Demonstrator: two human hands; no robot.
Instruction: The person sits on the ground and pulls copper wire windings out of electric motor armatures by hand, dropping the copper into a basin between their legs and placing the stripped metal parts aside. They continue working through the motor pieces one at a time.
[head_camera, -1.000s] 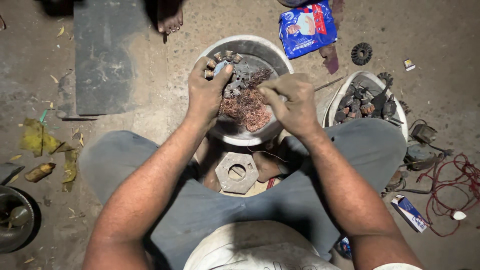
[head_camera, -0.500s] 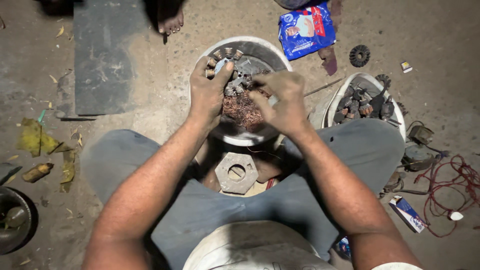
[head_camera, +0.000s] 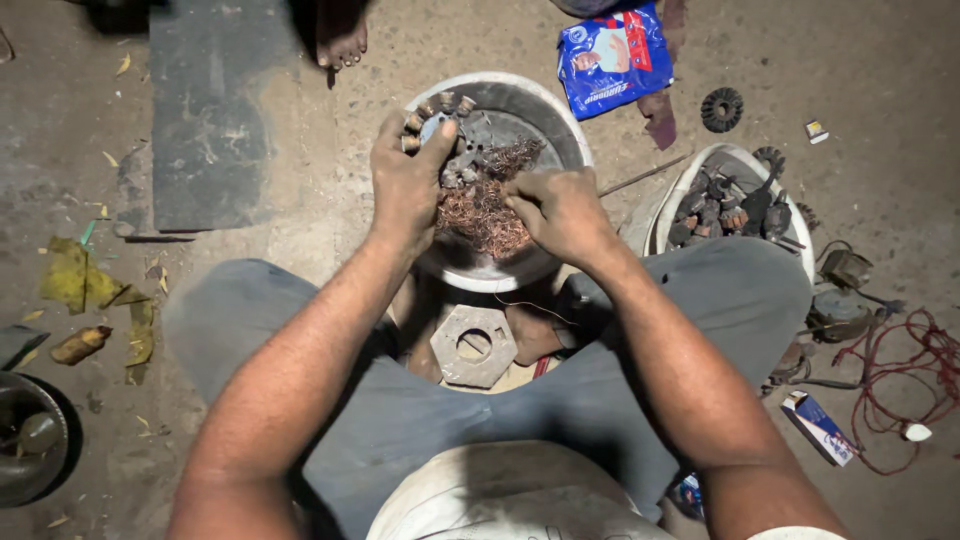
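L hand (head_camera: 408, 180) grips ring-shaped stator (head_camera: 450, 135) over bowl (head_camera: 570, 135); R hand (head_camera: 560, 212), just beside, pinches copper wire (head_camera: 480, 215).

Body only, head view. Both forearms bare right down from the elbows, no sleeves reaching them, no gloves. Left hand (head_camera: 408, 185) and right hand (head_camera: 560, 212) carry no rings, no watch, no wristband. Hands look grimy with dust over the knuckles and fingers. Behind the wrists, grey trousers (head_camera: 400, 400) cover both legs, plain cloth, slightly dusty, creased at the knees. Nearest the camera, below the forearms, a pale off-white shirt (head_camera: 510, 495) with smudges of dirt; a strip of the same pale cloth shows at the upper right arm. Feet under the hands mostly hidden, can't tell footwear.
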